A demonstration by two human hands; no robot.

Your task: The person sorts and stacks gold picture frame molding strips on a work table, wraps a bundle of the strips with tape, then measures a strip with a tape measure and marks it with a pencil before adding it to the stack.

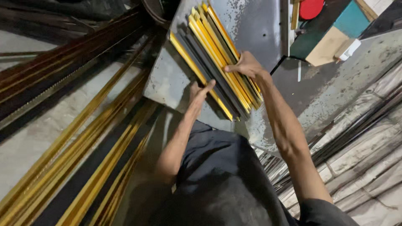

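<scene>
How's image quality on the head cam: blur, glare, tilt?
Head view: strongly tilted, wide-angle stretch at the edges. Left hand and right hand on the stack of gold and black strips are fairly sharp. Long gold strips at lower left smear softly. Dull sheen on the metal table; top-left corner dark.

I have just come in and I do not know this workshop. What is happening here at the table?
A person is handling a bundle of short gold and black moulding strips that lies on a worn grey metal table. The left hand grips the bundle's near left side, and the right hand rests flat across its top. Long gold and black mouldings lie beside the table on the left.
</scene>
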